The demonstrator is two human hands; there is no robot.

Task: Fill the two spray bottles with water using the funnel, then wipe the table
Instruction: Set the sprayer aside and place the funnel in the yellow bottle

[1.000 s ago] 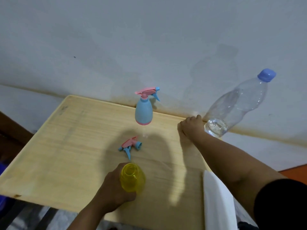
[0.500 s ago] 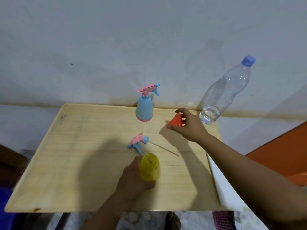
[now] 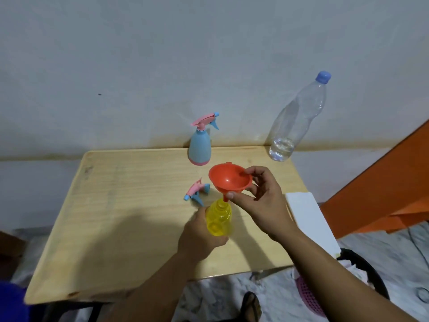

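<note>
The orange plastic funnel (image 3: 229, 180) is being pinched by the right hand (image 3: 262, 203), its spout at the neck of the open yellow translucent spray bottle (image 3: 219, 219), which is being gripped by the left hand (image 3: 199, 235)

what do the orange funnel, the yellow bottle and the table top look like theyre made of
Orange funnel: looks like smooth, opaque moulded plastic with a slight sheen.
Yellow bottle: translucent glossy plastic; light passes through its wall.
Table top: pale wood or wood-look laminate, matte, with straight grain lines; which of the two cannot be told from here.
</note>
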